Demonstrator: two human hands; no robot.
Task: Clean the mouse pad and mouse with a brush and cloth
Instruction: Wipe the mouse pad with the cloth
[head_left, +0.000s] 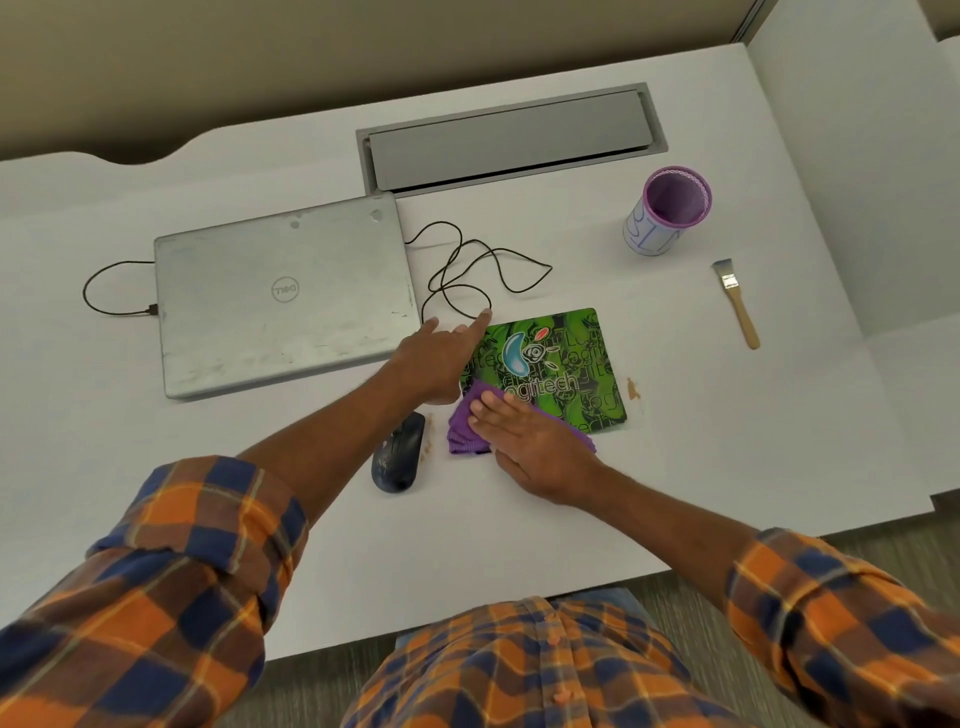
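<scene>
A green patterned mouse pad (563, 358) lies on the white desk. My right hand (535, 447) presses flat on a purple cloth (465, 431) at the pad's near-left corner. My left hand (436, 364) rests on the pad's left edge, fingers spread, index finger pointing to the far corner. A dark wired mouse (399, 453) sits on the desk just left of the cloth. A wooden-handled brush (737, 304) lies apart at the right.
A closed silver laptop (280, 293) lies left of the pad, the mouse cable (467, 270) looped behind it. A purple pen cup (667, 210) stands at the back right. Brown crumbs (632, 388) lie by the pad's right edge and by the mouse.
</scene>
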